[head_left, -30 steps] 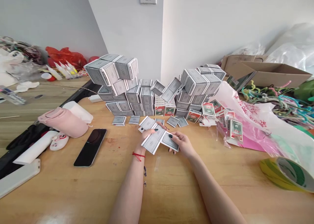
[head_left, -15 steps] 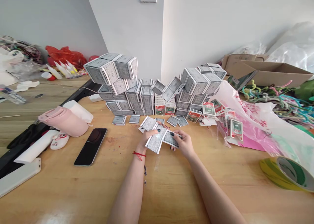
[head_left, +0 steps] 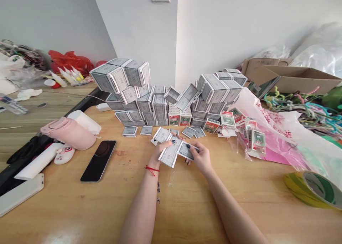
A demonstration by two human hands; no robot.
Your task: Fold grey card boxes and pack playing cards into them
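Head view: we see our left hand (head_left: 162, 152) over the middle of the bench (head_left: 203, 208), its fingers clamped on a grey card (head_left: 169, 154). Our right hand (head_left: 201, 159) has its fingers together on a second card (head_left: 185, 151), just beside the first. Stacked decks (head_left: 152, 108) stand near the far edge.

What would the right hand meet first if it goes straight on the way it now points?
Past the playing card already in its fingers, the right hand would probably meet the small flat stack of grey-backed cards just ahead, though the depth is hard to judge from this view.
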